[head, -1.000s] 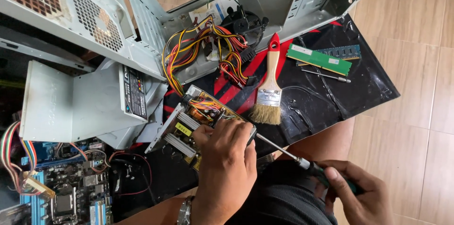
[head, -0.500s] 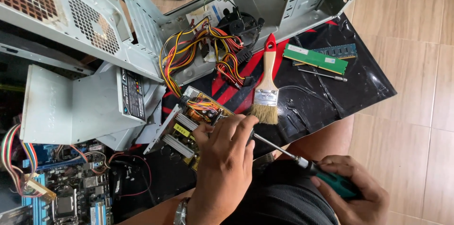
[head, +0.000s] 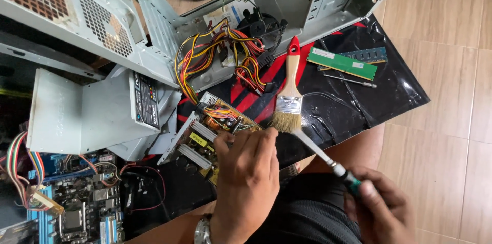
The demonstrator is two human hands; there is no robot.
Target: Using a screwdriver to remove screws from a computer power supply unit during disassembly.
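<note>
My left hand grips the circuit board; my right hand is clamped on the screwdriver, hands apart.

Your left hand comes up from six o'clock, back toward the camera, knuckles bent, fingertips curled down and pointing toward eleven o'clock. Your right hand sits low at four o'clock, seemingly closed in a fist, though it is blurred. Both wrists run off the bottom edge.
</note>
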